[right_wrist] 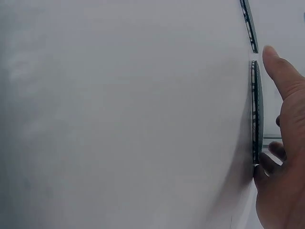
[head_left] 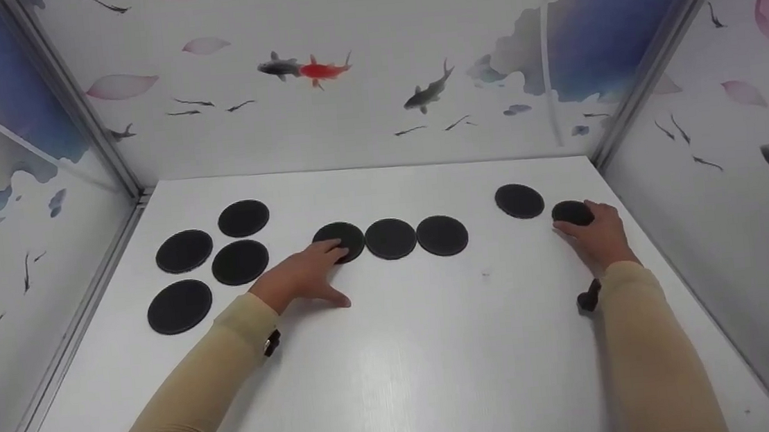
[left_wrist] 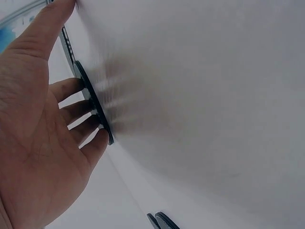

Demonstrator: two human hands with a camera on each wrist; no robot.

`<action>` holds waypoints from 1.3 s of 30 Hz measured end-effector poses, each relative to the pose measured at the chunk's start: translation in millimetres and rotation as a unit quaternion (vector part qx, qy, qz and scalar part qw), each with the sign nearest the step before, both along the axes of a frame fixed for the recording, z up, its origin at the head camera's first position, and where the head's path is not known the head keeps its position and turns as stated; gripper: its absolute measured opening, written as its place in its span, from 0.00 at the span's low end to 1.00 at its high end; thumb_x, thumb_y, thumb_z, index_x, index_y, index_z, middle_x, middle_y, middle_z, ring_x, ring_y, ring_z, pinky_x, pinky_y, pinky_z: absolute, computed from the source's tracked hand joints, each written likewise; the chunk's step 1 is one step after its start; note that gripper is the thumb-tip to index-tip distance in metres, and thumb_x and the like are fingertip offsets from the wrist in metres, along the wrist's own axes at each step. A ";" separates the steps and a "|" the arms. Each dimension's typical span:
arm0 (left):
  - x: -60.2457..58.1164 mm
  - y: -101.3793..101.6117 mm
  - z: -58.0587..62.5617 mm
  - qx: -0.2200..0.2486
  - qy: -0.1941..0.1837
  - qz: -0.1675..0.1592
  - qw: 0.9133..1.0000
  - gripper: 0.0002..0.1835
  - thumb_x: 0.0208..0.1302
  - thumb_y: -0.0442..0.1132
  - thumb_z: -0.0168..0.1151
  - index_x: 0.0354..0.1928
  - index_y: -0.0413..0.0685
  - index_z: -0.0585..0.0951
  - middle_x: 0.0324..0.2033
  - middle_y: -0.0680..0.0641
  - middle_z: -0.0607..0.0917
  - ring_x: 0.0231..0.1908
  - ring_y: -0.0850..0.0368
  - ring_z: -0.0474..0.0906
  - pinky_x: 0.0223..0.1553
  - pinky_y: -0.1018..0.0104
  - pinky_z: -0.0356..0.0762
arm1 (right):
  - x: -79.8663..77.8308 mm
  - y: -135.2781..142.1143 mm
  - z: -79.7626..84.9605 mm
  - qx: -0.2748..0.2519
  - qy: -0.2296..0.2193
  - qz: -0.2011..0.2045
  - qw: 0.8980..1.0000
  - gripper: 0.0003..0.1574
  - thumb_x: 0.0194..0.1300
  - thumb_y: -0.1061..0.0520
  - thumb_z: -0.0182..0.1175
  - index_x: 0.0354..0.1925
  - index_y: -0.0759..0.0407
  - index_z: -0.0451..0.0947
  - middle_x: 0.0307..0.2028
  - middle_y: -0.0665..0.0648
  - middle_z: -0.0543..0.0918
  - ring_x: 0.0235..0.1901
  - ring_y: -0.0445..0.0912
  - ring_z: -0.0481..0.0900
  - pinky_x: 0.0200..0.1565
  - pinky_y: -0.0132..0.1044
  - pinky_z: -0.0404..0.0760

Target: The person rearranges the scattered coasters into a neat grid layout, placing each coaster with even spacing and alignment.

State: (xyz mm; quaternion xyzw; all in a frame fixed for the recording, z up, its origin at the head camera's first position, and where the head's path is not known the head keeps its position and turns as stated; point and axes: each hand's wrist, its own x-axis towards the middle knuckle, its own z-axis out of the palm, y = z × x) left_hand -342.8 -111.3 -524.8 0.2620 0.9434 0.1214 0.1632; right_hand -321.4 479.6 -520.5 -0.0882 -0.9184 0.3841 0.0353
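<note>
Fingertips of my left hand [head_left: 306, 273] touch a flat black disc [head_left: 354, 246], the leftmost of three that stand side by side in a row. Its thumb is spread away from that disc. In the left wrist view the fingers reach the disc [left_wrist: 96, 107] and their undersides show. On the right side of the table, my right hand [head_left: 598, 233] spans another black disc [head_left: 571, 211]. In the right wrist view its fingers reach one end of the disc [right_wrist: 257, 112], while the straight thumb stands apart from the other end.
Several black discs lie loosely grouped at left, one [head_left: 180, 307] nearest the front. The row continues with a middle disc [head_left: 391, 239] and a right one [head_left: 442, 236]. A single disc [head_left: 520, 201] lies left of my right hand. Printed panels [head_left: 363, 127] enclose the white table [head_left: 398, 368].
</note>
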 end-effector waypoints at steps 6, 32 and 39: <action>1.0 1.3 0.2 -0.002 -0.003 0.003 1.000 0.61 0.60 0.67 0.81 0.88 0.52 0.63 0.88 0.42 0.55 0.86 0.41 0.50 0.82 0.42 0.59 | 7.4 -6.7 6.2 -0.002 -0.027 -0.010 1.000 0.72 0.72 0.25 0.67 0.88 0.68 0.48 0.85 0.79 0.42 0.84 0.77 0.43 0.80 0.71 0.52; -0.8 -3.0 -3.5 0.002 0.001 -0.008 1.000 0.62 0.59 0.69 0.80 0.88 0.52 0.62 0.88 0.43 0.55 0.87 0.42 0.50 0.82 0.41 0.60 | 4.2 -7.0 7.9 0.016 -0.031 -0.026 0.999 0.64 0.72 0.32 0.69 0.84 0.73 0.58 0.81 0.83 0.52 0.81 0.77 0.50 0.79 0.70 0.58; -0.6 -1.4 -0.3 -0.004 0.001 -0.011 1.000 0.62 0.60 0.68 0.81 0.88 0.51 0.62 0.88 0.42 0.54 0.87 0.41 0.50 0.81 0.41 0.60 | -4.8 -1.4 -1.4 0.036 -0.007 -0.025 0.999 0.62 0.72 0.35 0.72 0.80 0.77 0.63 0.77 0.83 0.60 0.76 0.75 0.55 0.77 0.69 0.62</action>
